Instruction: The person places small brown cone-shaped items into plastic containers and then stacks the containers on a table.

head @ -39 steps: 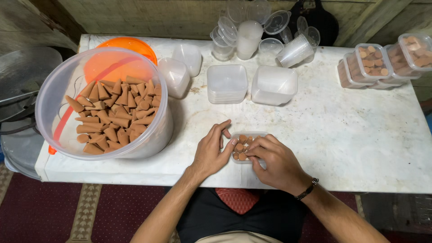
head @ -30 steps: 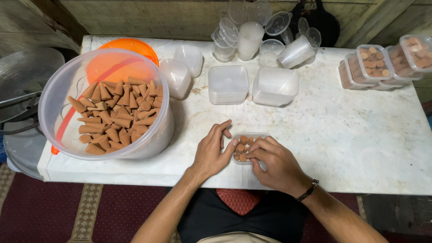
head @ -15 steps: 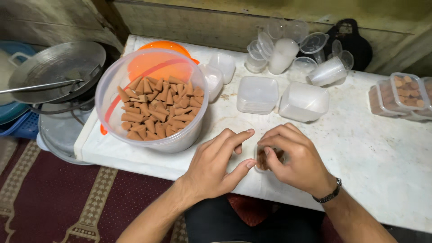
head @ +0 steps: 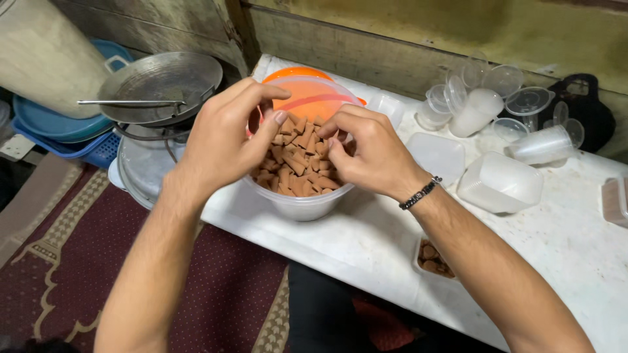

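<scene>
Both my hands are over a large clear round tub [head: 297,204] filled with brown cone-shaped pieces [head: 296,165]. My left hand [head: 226,134] hovers above the tub's left side, fingers curved and apart, fingertips near the cones. My right hand [head: 369,149] reaches in from the right with fingers bent down into the pile; whether it grips any cone is hidden. A small clear rectangular container [head: 433,258] partly filled with cones sits on the white table [head: 562,255] below my right forearm.
An orange lid [head: 307,82] lies behind the tub. Empty clear containers [head: 500,183] and stacked clear cups and lids [head: 477,108] stand at the back right. Metal pans [head: 160,82] and a blue basket [head: 98,147] sit left of the table; a red rug [head: 59,261] covers the floor.
Both hands left the small container at the table's front edge and moved up and left to the large tub. The view swung left, bringing the pans into sight.
</scene>
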